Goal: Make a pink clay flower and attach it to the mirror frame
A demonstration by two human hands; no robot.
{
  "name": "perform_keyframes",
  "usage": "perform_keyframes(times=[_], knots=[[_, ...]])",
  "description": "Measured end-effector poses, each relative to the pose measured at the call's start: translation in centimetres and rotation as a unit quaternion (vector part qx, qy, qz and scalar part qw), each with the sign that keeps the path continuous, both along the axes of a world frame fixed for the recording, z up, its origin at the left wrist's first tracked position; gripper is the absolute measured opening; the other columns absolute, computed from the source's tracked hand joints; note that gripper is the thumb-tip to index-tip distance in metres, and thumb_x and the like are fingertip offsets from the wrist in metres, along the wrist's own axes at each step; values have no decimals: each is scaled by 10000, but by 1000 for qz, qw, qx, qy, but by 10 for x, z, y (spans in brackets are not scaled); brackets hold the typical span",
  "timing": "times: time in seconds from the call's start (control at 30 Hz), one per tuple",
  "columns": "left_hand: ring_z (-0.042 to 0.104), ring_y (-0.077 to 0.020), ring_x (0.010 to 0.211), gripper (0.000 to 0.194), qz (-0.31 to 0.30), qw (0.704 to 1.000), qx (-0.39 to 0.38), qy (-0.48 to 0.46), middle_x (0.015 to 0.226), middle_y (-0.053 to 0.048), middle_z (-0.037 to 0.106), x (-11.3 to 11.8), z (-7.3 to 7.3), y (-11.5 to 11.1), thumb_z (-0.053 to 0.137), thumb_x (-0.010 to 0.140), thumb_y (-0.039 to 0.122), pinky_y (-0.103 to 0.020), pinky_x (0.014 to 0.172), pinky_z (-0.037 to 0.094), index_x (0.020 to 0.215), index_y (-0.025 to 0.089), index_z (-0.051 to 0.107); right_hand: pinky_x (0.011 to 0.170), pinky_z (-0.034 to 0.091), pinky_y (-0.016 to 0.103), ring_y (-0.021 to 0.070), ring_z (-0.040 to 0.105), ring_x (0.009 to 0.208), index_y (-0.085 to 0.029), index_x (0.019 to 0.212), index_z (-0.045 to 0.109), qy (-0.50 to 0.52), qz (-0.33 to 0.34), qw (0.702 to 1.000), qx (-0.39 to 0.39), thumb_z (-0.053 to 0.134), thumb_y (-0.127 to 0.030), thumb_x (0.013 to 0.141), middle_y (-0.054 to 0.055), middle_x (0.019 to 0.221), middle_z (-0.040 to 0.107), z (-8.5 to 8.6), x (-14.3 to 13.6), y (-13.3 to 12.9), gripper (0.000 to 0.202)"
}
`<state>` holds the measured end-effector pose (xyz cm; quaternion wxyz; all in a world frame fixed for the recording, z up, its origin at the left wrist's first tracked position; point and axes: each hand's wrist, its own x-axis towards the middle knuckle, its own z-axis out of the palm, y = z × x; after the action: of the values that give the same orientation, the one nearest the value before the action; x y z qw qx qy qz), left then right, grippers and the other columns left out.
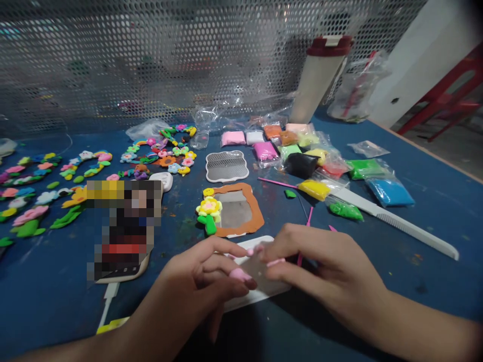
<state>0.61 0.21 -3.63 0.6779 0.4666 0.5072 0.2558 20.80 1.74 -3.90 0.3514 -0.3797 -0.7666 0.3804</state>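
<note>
Both hands are over a small white-edged plate [260, 296] near the front of the blue table. Between the thumb and fingers of my left hand [204, 276] is a piece of pink clay [240, 274]. My right hand [320, 271] has its thumb and fingers bent together around another bit of pink clay [275, 262]. Small pink bits show between the two hands. Just beyond them lies a mirror with an orange clay frame [257, 213], with a yellow clay flower [209, 206] and green leaves on its left side.
A phone [128, 231] with a cable lies left, beside many clay-flower pieces [177, 161]. A second mirror [226, 166] is farther back. Bagged clay [302, 163], a white knife [407, 223], pink tools [277, 183] and a tumbler [317, 80] occupy the right.
</note>
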Motion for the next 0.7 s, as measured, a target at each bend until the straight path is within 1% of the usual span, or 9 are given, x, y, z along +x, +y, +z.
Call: perform_keyframes(times=[0.03, 0.1, 0.2, 0.3, 0.47, 0.53, 0.7], knots=[[466, -42, 343, 280, 9, 1000, -12, -10, 709, 4, 659, 1, 1, 0, 694, 719, 342, -133, 311, 330, 910, 175, 577, 617, 458, 169, 90, 624, 673, -198, 782, 652, 0, 10, 1000, 20, 606, -209, 849, -13, 737, 685, 0, 0, -1, 81], [468, -42, 334, 295, 24, 999, -26, -26, 663, 29, 638, 3, 2, 1, 716, 695, 332, -121, 300, 321, 886, 179, 551, 638, 457, 170, 88, 618, 689, -191, 813, 657, -2, 28, 998, 48, 608, -197, 848, -4, 751, 676, -1, 0, -3, 61], [466, -39, 332, 319, 26, 998, -30, -40, 654, 38, 640, 4, 3, 1, 729, 682, 344, -118, 305, 331, 876, 183, 533, 671, 456, 147, 69, 627, 719, -203, 926, 642, -11, 49, 998, 43, 593, -172, 859, -14, 824, 692, -1, -1, -5, 89], [459, -33, 333, 331, 23, 999, -27, -38, 645, 42, 639, 4, 4, 1, 737, 676, 352, -117, 312, 329, 869, 182, 529, 694, 450, 124, 58, 644, 760, -216, 969, 623, -18, 63, 997, 35, 586, -171, 864, -27, 868, 705, -2, -3, -7, 119], [453, -34, 335, 333, 17, 999, -26, -33, 615, 55, 634, 3, 2, 0, 739, 680, 356, -117, 321, 342, 878, 186, 532, 679, 448, 116, 56, 649, 734, -196, 923, 631, -22, 60, 998, 30, 591, -182, 859, -18, 839, 711, -4, -6, -6, 77], [449, -34, 346, 311, 12, 998, -28, -47, 617, 54, 634, 4, 1, 0, 731, 693, 350, -116, 322, 349, 874, 187, 537, 658, 449, 120, 58, 648, 719, -188, 904, 632, -26, 65, 997, 28, 594, -171, 853, -15, 822, 709, -3, -7, -6, 66], [450, -35, 370, 259, 8, 998, -29, -63, 624, 52, 628, 6, 1, -2, 722, 714, 314, -114, 331, 347, 865, 189, 553, 642, 451, 145, 77, 639, 720, -167, 880, 619, -53, 74, 995, 47, 567, -151, 860, 8, 811, 697, -5, -7, -9, 58]])
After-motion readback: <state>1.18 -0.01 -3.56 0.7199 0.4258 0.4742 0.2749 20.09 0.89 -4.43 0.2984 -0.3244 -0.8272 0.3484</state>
